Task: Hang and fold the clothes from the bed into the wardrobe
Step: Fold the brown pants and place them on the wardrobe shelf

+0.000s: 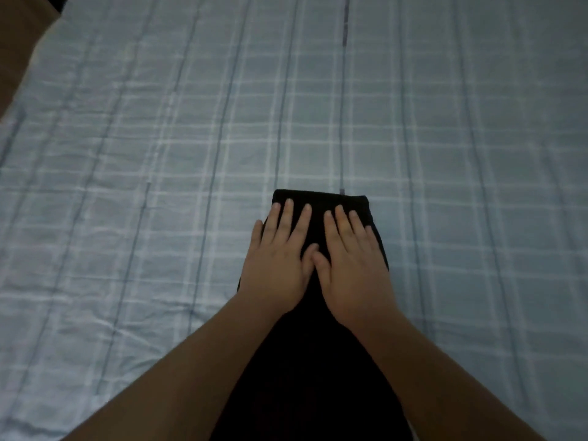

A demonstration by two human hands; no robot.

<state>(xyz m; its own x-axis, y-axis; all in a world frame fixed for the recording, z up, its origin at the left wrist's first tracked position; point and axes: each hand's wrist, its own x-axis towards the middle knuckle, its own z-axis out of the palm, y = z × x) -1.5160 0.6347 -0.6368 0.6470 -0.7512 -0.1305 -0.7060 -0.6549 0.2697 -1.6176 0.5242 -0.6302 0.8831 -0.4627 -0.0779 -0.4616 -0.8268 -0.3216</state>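
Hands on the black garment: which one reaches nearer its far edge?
The left hand; its fingertips sit closer to the black garment's far edge than the right hand's.

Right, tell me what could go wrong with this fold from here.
1. Both hands, left hand and right hand, lie flat on the black garment, fingers straight, gripping nothing. Lifting off may let the fold spring open.
2. The plaid bedsheet is wrinkled, so pressing could slide the garment or crease it unevenly.
3. The garment's near end runs out of view between the forearms; any misalignment there cannot be seen.
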